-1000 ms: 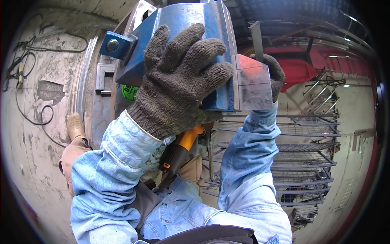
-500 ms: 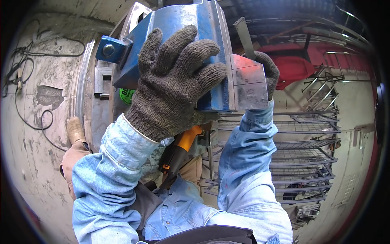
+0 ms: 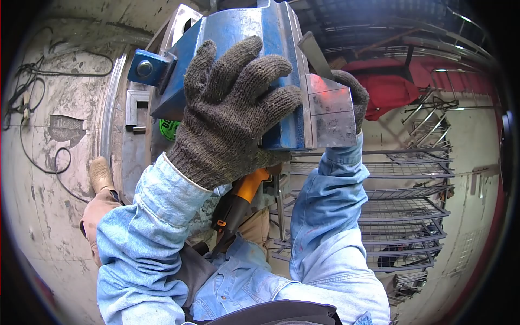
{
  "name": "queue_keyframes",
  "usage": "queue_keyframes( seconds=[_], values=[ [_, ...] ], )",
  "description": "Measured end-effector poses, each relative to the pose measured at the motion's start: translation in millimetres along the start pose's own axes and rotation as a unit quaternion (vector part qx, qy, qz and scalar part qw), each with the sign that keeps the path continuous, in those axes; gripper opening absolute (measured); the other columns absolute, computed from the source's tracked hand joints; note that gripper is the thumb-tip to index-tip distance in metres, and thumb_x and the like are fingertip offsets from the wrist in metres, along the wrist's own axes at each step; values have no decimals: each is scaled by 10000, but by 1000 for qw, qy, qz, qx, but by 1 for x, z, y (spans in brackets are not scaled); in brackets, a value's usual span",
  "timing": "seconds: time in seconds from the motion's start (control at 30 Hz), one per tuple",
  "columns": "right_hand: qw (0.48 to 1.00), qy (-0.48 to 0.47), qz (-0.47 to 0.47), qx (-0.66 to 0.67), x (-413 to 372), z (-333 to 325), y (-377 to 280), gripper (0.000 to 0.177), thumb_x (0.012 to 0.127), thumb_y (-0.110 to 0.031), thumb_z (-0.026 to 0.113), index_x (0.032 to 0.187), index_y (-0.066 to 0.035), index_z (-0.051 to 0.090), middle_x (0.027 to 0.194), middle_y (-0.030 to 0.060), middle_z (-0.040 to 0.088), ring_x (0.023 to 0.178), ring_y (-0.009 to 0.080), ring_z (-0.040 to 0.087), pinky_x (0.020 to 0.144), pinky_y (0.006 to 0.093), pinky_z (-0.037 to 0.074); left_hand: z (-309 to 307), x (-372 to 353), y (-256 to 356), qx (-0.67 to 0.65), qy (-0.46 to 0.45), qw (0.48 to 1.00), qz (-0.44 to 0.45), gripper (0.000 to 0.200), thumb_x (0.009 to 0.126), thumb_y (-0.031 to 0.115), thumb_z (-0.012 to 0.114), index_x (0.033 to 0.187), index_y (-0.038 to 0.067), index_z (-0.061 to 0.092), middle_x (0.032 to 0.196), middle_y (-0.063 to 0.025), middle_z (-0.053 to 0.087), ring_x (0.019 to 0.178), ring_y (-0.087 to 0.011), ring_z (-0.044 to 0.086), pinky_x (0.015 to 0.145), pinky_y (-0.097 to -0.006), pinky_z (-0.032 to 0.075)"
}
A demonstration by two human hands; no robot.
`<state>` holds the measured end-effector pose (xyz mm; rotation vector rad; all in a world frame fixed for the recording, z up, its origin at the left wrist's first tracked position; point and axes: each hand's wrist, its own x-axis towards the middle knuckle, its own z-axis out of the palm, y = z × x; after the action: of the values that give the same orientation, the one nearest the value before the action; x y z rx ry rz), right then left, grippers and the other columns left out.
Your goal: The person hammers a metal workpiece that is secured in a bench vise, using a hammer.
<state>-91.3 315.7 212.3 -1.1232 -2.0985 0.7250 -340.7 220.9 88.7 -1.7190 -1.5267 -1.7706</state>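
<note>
My left hand [image 3: 238,103], in a dark knitted glove, lies on a blue metal body [image 3: 233,24] with its fingers spread. A grey metal plate [image 3: 331,116] with scribed lines and a red glow near its top stands against the right side of that body. Behind the plate, my right hand [image 3: 355,95], also gloved, is closed around a flat metal strip [image 3: 315,56] that slants up to the left. The plate hides part of that hand. A bolted blue lug [image 3: 144,66] sticks out at the body's left.
Below my left wrist is an orange and black power tool [image 3: 244,192]. Wire racks [image 3: 401,206] stand at the right, near a red cloth [image 3: 390,92]. Black cable [image 3: 59,162] runs over the floor at the left, and an angled metal frame [image 3: 131,108] lies beside the blue body.
The metal strip has moved left and slightly down, toward the blue body, and my right hand has shifted slightly left with it. My left hand has stayed almost still.
</note>
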Motion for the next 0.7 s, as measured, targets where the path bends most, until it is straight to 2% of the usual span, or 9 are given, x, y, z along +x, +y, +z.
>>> queue_keyframes(
  seconds=[0.07,0.1,0.17,0.27,0.57,0.6,0.7],
  values=[
    [981,-50,73,-172,9,-11,12,273,932,-103,598,1174,23,593,1040,185,684,888,291,709,854,395,606,1,2,0,0,2,1000,0,766,500,576,829,1149,223,624,1298,-74,522,1290,-381,421,1084,-567,270],
    [981,-51,73,-172,7,0,-2,273,932,-103,598,1174,23,593,1040,185,684,888,291,709,854,395,606,1,1,0,0,3,1000,0,766,500,575,830,1149,223,624,1298,-74,522,1289,-381,422,1084,-566,271],
    [996,-7,-57,-65,-1,19,-30,256,920,-82,616,1153,22,601,1018,183,686,868,267,711,832,358,610,1,1,-1,0,5,1000,-1,767,499,574,830,1149,223,624,1298,-74,523,1289,-382,422,1084,-566,272],
    [998,-4,-33,-53,-2,18,-31,313,891,-73,659,1177,27,579,1034,175,679,883,227,704,810,319,607,2,2,-1,1,10,1000,-1,768,497,572,831,1149,222,624,1298,-74,523,1288,-382,422,1083,-566,273],
    [999,-3,-34,31,16,47,-21,401,861,-91,704,1211,29,547,1068,157,665,905,191,688,803,298,595,-2,1,0,2,3,999,39,772,492,567,833,1150,221,624,1297,-75,523,1286,-383,423,1080,-565,277],
    [999,-10,-11,41,22,48,-17,459,846,-91,718,1242,31,520,1106,136,651,943,179,671,814,290,585,1,6,1,0,-1,999,47,772,492,566,833,1150,221,624,1297,-75,523,1286,-383,424,1080,-565,277],
    [999,5,36,15,17,57,-32,462,853,-125,715,1245,28,523,1106,113,643,941,167,661,811,285,577,-10,-5,-1,-3,-8,997,72,774,490,564,834,1150,221,624,1297,-75,524,1285,-384,424,1079,-564,279]
  ],
)
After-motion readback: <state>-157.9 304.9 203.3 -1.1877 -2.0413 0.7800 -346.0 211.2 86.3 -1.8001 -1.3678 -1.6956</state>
